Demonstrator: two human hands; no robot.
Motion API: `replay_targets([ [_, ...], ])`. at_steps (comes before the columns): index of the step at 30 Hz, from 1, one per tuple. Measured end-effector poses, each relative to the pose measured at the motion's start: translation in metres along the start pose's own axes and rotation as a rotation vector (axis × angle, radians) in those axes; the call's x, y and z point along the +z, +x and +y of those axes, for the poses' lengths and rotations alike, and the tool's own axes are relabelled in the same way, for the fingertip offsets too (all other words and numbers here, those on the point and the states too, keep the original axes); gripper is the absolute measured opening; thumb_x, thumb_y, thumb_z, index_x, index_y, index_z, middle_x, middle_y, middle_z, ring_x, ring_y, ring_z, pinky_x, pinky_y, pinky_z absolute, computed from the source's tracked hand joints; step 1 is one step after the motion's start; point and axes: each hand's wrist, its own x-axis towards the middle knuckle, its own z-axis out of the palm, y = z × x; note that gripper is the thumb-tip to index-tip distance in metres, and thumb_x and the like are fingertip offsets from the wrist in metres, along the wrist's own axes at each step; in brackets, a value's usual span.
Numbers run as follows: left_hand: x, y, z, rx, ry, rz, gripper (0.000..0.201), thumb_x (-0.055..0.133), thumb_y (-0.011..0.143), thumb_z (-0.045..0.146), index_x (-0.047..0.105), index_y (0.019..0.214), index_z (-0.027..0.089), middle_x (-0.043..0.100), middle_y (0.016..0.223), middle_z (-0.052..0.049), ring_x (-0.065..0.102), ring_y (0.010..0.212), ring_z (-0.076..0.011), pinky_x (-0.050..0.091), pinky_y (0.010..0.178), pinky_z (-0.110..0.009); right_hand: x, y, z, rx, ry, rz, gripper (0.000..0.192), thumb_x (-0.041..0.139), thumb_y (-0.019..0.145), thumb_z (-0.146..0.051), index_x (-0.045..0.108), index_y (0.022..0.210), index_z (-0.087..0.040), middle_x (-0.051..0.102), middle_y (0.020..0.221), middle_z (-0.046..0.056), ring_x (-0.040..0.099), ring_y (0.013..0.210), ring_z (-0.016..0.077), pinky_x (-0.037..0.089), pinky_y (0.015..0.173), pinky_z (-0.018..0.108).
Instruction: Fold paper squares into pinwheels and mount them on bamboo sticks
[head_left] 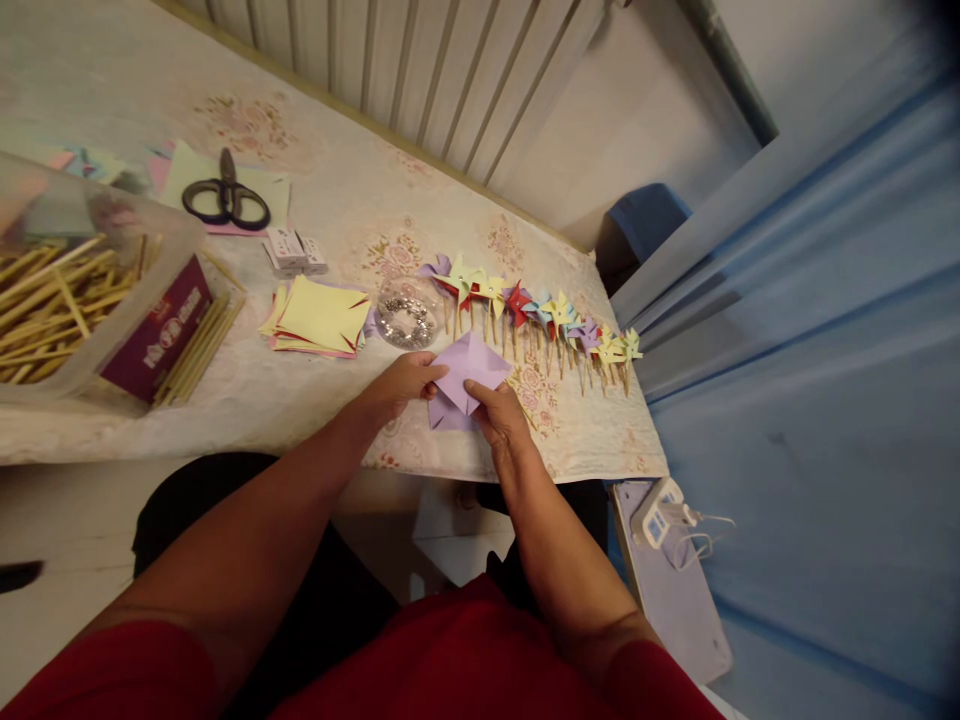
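Observation:
Between my two hands is a purple paper square (pixel 471 362) with slits cut at its corners. My left hand (pixel 409 384) pinches its left side, thumb on top. The right hand (pixel 499 408) grips its lower right part, the thumb pressed on the paper. Another purple sheet (pixel 448 412) shows just below it; I cannot tell whether it is separate. Close by stands a round clear dish (pixel 407 314) of small shiny metal pieces. A stack of cut paper squares (pixel 319 316), yellow on top, lies to its left. Finished paper pinwheels (pixel 559 312) on sticks lie in a row beyond my hands.
At the left, a clear plastic box (pixel 120 215) holds many wooden sticks (pixel 64 300). Scissors (pixel 226 195) rest on coloured paper, with small white boxes (pixel 294 250) nearby. A power strip (pixel 658 512) sits on a stool (pixel 675 620) at the right, beside a blue curtain (pixel 810 380).

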Motion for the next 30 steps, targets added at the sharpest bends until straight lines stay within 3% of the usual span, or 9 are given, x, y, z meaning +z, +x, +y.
replay_targets([
  [19,0.0016,-0.0033,0.006,0.008,0.002,0.024,0.014,0.067,0.076,0.026,0.058,0.076,0.015,0.053,0.059,0.003,0.044,0.047,-0.0058,0.035,0.049,-0.018,0.0014,-0.0016,0.0011,-0.016,0.016,-0.02,0.043,0.078,0.059,-0.011,0.065,0.1,-0.016,0.077,0.089,0.003,0.073,0.082,0.021,0.059,0.081,0.035],
  [30,0.0065,-0.0066,0.007,0.001,0.04,-0.035,0.02,0.067,0.075,0.031,0.056,0.075,0.015,0.055,0.062,0.003,0.049,0.051,-0.0069,0.038,0.053,-0.02,0.0001,0.0028,0.0076,-0.087,0.076,0.1,0.041,0.077,0.061,-0.013,0.065,0.1,-0.016,0.077,0.087,0.001,0.071,0.076,0.0173,0.058,0.084,0.034],
])
